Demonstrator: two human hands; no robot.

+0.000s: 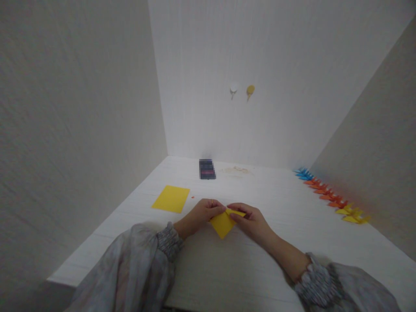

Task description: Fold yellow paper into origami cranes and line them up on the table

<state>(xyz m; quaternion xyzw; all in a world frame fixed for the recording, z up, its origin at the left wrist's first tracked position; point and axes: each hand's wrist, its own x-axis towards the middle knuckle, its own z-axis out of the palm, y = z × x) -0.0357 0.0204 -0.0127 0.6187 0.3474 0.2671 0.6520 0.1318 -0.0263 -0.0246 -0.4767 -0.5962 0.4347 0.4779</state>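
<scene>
A folded piece of yellow paper (222,224) lies on the white table (266,260), its point toward me. My left hand (203,213) pinches its upper left edge, fingers closed, with a ring on one finger. My right hand (249,219) grips the upper right edge, where a narrow flap is folded over. Both hands meet at the paper's top.
A flat yellow sheet (171,199) lies to the left. A small dark object (207,169) sits near the back wall. Along the right wall runs a row of folded paper figures: blue (303,174), orange (325,190), yellow (353,214). Two hooks (242,91) hang on the back wall.
</scene>
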